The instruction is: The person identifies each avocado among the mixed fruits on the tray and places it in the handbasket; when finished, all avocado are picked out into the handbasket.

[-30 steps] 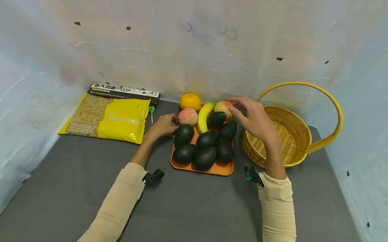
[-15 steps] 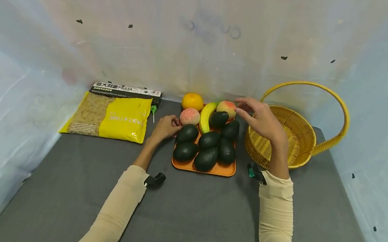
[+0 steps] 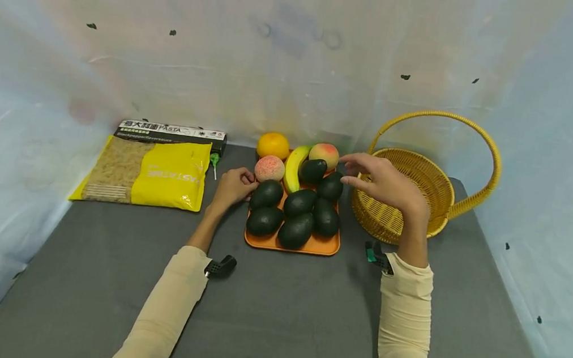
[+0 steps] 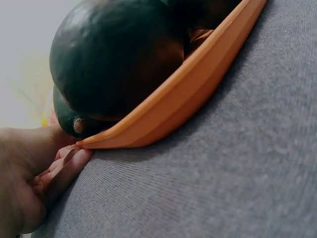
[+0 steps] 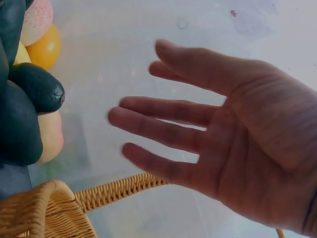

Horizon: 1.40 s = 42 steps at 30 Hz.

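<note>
An orange tray (image 3: 311, 248) carries several dark green avocados (image 3: 295, 231), a banana (image 3: 292, 171), an orange (image 3: 273, 145) and two peaches, one speckled pink (image 3: 269, 169), the other yellow and red (image 3: 323, 156). At the tray's left side my left hand (image 3: 234, 187) pinches the rim; the left wrist view has the thumb above and fingers (image 4: 69, 171) below it. My right hand (image 3: 385, 182) hovers over the near left part of the wicker basket (image 3: 399, 234), right of the tray. Its fingers are extended and apart in the right wrist view, holding nothing.
Left of the tray lie a yellow pasta bag (image 3: 169, 174), a black and white pasta box (image 3: 171, 134) behind it, and a green lollipop (image 3: 214, 161). The basket's tall handle (image 3: 495, 163) arches up at the right. A pale sheet (image 3: 294, 89) stands behind everything.
My right hand has drawn back from the yellow and red peach, rightward toward the basket. My left hand stays at the tray's rim. The head view has shifted slightly.
</note>
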Tool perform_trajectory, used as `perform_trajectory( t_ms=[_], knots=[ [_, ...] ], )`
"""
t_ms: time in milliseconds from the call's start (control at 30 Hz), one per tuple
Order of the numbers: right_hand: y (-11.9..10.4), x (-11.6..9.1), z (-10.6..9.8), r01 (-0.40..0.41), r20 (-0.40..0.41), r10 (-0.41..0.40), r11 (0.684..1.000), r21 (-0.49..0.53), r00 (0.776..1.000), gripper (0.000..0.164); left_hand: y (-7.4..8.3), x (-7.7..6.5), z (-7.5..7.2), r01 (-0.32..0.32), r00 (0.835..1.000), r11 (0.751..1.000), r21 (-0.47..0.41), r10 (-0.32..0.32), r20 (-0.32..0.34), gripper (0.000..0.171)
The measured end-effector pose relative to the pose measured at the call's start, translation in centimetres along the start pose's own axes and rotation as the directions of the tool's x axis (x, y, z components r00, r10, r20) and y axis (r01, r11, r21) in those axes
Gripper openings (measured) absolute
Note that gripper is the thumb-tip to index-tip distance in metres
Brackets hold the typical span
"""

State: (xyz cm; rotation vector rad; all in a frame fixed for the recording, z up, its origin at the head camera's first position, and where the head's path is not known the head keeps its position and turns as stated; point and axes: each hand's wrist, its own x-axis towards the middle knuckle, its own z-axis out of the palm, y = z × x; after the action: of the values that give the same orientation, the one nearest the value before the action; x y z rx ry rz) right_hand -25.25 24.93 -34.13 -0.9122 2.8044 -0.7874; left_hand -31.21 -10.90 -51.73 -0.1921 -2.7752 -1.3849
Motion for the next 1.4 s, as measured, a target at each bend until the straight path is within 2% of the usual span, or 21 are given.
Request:
perform_trajectory(
  t_ms=[133, 267, 333, 433, 600, 733, 900, 1100, 1267, 1400],
  knots=[
    [-0.2, 0.6, 0.7, -0.007, 0.17, 0.005, 1.0, 0.012, 0.985, 0.052, -0.4, -0.4, -0.1, 0.017, 1.0, 1.0, -0.012, -0.017, 0.007, 0.022],
    [-0.4, 1.1, 1.4, -0.045, 0.329, 0.034, 0.999, 0.028, 0.944, 0.061, -0.4, -0.4, -0.2, 0.01, 1.0, 1.0, -0.013, -0.01, 0.004, 0.023],
    [-0.5, 1.3, 1.7, -0.072, 0.376, 0.056, 0.997, 0.028, 0.925, 0.063, -0.2, -0.3, -0.2, -0.001, 1.0, 1.0, -0.014, 0.001, 0.003, 0.024],
    [-0.7, 1.7, 2.0, -0.087, 0.415, 0.078, 0.996, 0.003, 0.907, 0.063, 0.0, -0.2, -0.3, -0.014, 1.0, 0.999, -0.032, 0.014, 0.001, 0.024],
    [-0.8, 2.5, 2.9, -0.079, 0.464, 0.084, 0.996, -0.03, 0.882, 0.06, 0.2, -0.3, -0.6, 0.003, 1.0, 0.998, -0.062, -0.003, -0.003, 0.022],
    [-0.7, 2.8, 3.3, -0.119, 0.493, 0.129, 0.992, -0.052, 0.86, 0.061, 0.1, -0.2, -0.5, 0.004, 1.0, 0.999, -0.053, -0.003, 0.019, 0.024],
    [-0.5, 3.2, 3.7, -0.141, 0.514, 0.157, 0.988, -0.07, 0.844, 0.064, 0.0, 0.0, -0.3, 0.005, 1.0, 0.999, -0.039, -0.004, 0.011, 0.023],
    [-0.4, 3.4, 3.9, -0.228, 0.562, 0.213, 0.973, -0.043, 0.799, 0.066, 0.2, 0.2, -0.1, 0.01, 0.999, 0.999, -0.043, -0.009, 0.031, 0.024],
    [-0.3, 3.6, 4.2, -0.242, 0.578, 0.221, 0.969, -0.042, 0.786, 0.059, 0.2, 0.1, -0.2, -0.002, 1.0, 1.0, -0.031, 0.002, 0.009, 0.021],
    [-0.1, 3.9, 4.7, -0.259, 0.614, 0.222, 0.965, -0.029, 0.757, 0.051, 0.1, 0.0, -0.2, 0.002, 1.0, 0.999, -0.033, -0.001, 0.019, 0.022]
  ],
)
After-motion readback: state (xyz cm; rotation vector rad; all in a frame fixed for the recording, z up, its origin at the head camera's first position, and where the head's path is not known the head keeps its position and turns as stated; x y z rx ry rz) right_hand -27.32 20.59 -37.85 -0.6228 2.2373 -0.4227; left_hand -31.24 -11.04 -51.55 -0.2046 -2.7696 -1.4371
